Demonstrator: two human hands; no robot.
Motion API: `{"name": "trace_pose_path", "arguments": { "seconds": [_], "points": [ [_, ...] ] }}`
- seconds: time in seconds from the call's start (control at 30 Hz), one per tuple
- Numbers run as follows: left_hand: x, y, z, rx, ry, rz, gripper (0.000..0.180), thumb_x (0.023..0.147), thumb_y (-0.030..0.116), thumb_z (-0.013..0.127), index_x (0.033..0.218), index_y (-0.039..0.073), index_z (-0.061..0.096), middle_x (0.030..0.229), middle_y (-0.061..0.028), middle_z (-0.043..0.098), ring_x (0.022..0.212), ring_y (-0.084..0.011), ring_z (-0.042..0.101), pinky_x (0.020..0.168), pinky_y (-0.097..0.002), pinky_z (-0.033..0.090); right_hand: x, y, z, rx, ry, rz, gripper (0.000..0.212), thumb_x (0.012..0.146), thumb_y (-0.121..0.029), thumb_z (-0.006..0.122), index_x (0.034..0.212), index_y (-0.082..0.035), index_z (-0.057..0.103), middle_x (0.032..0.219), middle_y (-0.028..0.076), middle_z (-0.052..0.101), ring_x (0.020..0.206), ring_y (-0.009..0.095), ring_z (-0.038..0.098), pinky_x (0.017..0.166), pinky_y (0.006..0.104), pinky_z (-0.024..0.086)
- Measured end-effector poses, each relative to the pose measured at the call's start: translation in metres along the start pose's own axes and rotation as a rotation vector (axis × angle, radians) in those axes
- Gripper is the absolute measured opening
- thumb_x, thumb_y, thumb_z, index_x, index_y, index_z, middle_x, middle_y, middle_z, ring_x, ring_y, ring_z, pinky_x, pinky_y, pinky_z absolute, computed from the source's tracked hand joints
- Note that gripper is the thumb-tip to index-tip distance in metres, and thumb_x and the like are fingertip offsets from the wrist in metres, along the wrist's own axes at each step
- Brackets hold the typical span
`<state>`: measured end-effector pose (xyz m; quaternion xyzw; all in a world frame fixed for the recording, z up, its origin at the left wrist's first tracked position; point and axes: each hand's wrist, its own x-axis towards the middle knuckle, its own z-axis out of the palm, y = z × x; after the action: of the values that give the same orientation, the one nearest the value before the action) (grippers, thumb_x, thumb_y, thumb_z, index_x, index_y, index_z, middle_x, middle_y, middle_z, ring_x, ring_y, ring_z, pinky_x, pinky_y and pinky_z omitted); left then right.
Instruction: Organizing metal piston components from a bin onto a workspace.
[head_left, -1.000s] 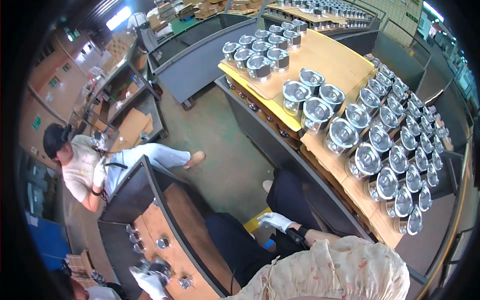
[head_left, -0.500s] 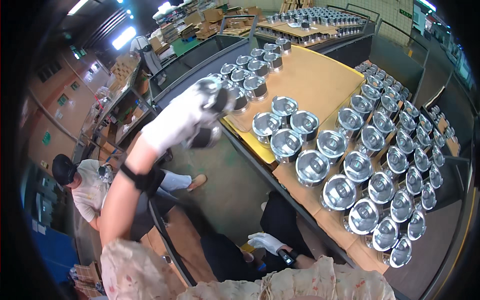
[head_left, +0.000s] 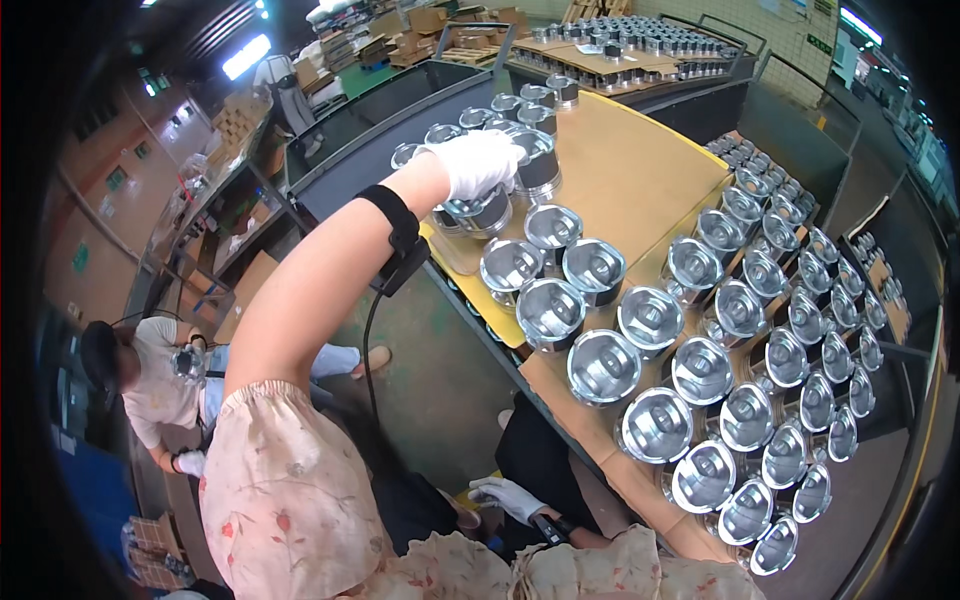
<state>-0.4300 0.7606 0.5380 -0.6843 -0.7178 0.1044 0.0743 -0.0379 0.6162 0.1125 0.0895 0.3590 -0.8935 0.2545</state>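
Note:
My left hand (head_left: 482,165), in a white glove, is over the far-left group of metal pistons on the cardboard sheet (head_left: 640,160). Its fingers close on a piston (head_left: 540,172) with a dark skirt, and another piston (head_left: 478,215) sits just below the palm; whether the hand also grips that one I cannot tell. Low in the view, my right hand (head_left: 508,497), gloved in white with a dark watch at the wrist, lies near my dark-clothed leg. Its fingers are stretched out and hold nothing. Shiny pistons (head_left: 550,312) stand in rows, crowns up, to the right.
A yellow edge (head_left: 480,295) runs under the cardboard on the metal-framed cart. Smaller pistons stand on another loaded cart (head_left: 610,65) behind. At left a seated person (head_left: 165,380) in a cap holds a metal part. Cardboard boxes (head_left: 425,20) are stacked at the back.
My left hand, carrying pistons, has swung from over the floor gap to the far-left piston group on the cardboard. The view has shifted slightly; my right hand stays low by my leg.

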Motion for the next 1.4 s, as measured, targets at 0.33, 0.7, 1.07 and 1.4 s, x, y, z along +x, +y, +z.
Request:
{"name": "trace_pose_path", "arguments": {
  "seconds": [0.33, 0.7, 1.07, 1.4],
  "points": [
    [0.003, -0.007, 0.013, 0.015, -0.019, 0.029, 0.017, 0.073, 0.003, 0.065, 0.089, 0.008, 0.07, 0.091, -0.0142, 0.065, 0.086, -0.0343, 0.065, 0.074, -0.0388, 0.053, 0.002, 0.0, 0.0, -0.028, 0.029, 0.001, 0.033, 0.103, -0.017, 0.045, 0.13, 0.001, 0.051, 0.116, 0.012, 0.064, 0.106, 0.019, 0.063, 0.093, 0.0315, 0.05],
    [-0.003, 0.01, 0.045, 0.065, -0.065, 0.028, 0.016, 0.073, 0.008, 0.068, 0.088, 0.004, 0.065, 0.086, -0.0177, 0.065, 0.082, -0.0365, 0.065, 0.071, -0.0432, 0.052, 0.0, -0.002, 0.004, -0.026, 0.046, 0.012, 0.033, 0.103, -0.017, 0.044, 0.13, 0.0, 0.052, 0.116, 0.012, 0.064, 0.105, 0.02, 0.063, 0.093, 0.0312, 0.051],
    [-0.014, -0.002, 0.089, -0.037, 0.064, 0.007, 0.011, 0.076, 0.008, 0.064, 0.086, 0.005, 0.066, 0.086, -0.0168, 0.064, 0.08, -0.0365, 0.064, 0.072, -0.0415, 0.053, 0.004, -0.001, 0.003, -0.06, 0.059, 0.004, 0.032, 0.103, -0.017, 0.045, 0.129, 0.0, 0.053, 0.114, 0.012, 0.065, 0.103, 0.018, 0.064, 0.091, 0.0308, 0.051],
    [-0.019, 0.005, 0.083, -0.202, -0.025, -0.046, 0.011, 0.078, 0.004, 0.059, 0.09, 0.003, 0.059, 0.087, -0.0173, 0.063, 0.081, -0.0383, 0.062, 0.07, -0.0415, 0.05, 0.005, 0.01, 0.007, -0.083, 0.089, 0.008, 0.032, 0.103, -0.017, 0.044, 0.128, 0.0, 0.054, 0.111, 0.01, 0.065, 0.103, 0.018, 0.064, 0.089, 0.0304, 0.052]
  ]
}}
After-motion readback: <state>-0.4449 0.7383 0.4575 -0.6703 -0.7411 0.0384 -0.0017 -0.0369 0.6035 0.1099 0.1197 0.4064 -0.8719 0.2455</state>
